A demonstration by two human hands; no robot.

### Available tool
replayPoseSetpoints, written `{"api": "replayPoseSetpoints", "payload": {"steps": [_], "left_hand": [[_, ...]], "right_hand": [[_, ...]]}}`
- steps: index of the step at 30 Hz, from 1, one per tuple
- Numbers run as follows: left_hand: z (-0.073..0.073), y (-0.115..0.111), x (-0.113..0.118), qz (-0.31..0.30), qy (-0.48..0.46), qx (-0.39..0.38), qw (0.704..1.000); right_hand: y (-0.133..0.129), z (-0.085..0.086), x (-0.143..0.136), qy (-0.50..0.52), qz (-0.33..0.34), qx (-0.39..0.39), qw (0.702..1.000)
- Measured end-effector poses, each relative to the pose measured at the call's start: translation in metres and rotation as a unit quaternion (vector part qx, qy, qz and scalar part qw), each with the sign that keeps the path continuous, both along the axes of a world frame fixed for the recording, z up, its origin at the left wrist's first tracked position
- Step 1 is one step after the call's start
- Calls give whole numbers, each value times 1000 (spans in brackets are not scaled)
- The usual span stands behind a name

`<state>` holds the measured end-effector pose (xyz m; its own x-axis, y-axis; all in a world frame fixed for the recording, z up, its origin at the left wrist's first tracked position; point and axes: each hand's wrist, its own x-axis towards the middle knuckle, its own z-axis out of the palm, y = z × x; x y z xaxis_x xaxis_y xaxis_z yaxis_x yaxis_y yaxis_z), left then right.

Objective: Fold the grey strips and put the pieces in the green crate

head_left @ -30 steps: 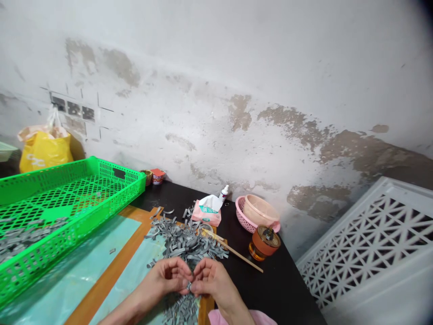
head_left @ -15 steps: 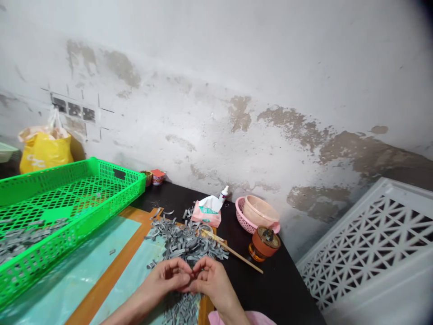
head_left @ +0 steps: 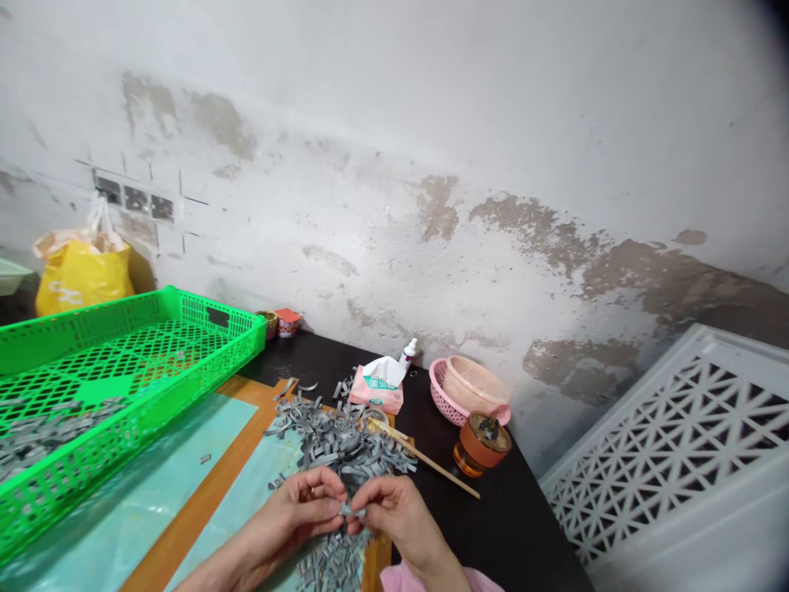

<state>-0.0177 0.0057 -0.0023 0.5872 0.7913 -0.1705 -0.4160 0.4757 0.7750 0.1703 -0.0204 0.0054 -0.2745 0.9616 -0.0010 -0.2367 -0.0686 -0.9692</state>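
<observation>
Table (head_left: 493,526): green crate (head_left: 203,362) holds grey strips (head_left: 37,436).

A black desk (head_left: 511,526) stands against a stained wall and carries everything here. A pale green sheet (head_left: 203,501) with an orange-brown border covers its left part, and on that sheet lies a heap of small grey strips (head_left: 336,444). A green perforated tray (head_left: 123,370) sits at the left (more grey strips lie inside it). Further back rest a tissue pack (head_left: 377,388), a small white bottle (head_left: 408,352) and a pink basket (head_left: 445,393) holding a beige bowl. Near the basket stand an amber jar (head_left: 481,444) and a wooden stick (head_left: 431,465).
</observation>
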Motion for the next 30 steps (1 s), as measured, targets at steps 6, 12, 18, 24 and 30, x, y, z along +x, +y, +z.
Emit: {"api": "replayPoseSetpoints", "payload": {"steps": [6,12,18,24,30], "left_hand": [[-9,-2,1,-7,-10,0,1000],[-6,-4,5,-1,-19,29,999],[-1,-5,8,6,5,61,998],[5,-7,9,17,32,90,995],[7,-7,8,24,53,97,994]], "right_hand": [[-4,5,4,-36,75,-51,995],[-2,6,2,-80,23,-99,992],[0,7,-3,-98,-4,-109,989],[0,4,-2,-116,-6,-75,990],[-3,8,-4,-107,8,-43,993]]}}
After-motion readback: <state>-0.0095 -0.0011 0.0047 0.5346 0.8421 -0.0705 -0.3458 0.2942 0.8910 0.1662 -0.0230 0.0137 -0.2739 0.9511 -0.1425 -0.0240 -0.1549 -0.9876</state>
